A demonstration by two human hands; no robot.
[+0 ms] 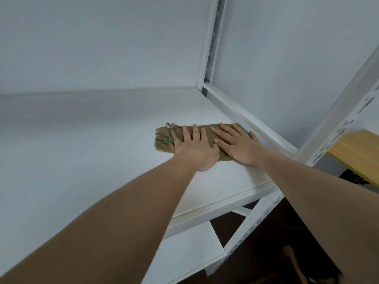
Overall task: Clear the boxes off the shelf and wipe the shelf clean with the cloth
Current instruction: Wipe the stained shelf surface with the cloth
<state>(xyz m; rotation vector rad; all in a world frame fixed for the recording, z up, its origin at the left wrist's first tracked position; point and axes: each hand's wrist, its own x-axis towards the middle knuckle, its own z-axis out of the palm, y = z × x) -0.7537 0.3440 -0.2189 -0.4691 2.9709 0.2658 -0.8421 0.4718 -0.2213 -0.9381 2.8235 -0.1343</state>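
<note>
White shelf [86,140] shows no boxes, so wiping is my step. Both my left hand [192,147] and right hand [238,144] press the cloth [205,133] flat near the right rail [248,117], fingers straight and slightly spread. I'd keep even pressure and sweep in overlapping strokes into the corner.

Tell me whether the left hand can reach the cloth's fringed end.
Probably yes: the left hand already presses flat on the cloth, right beside its fringe, with nothing between.
</note>
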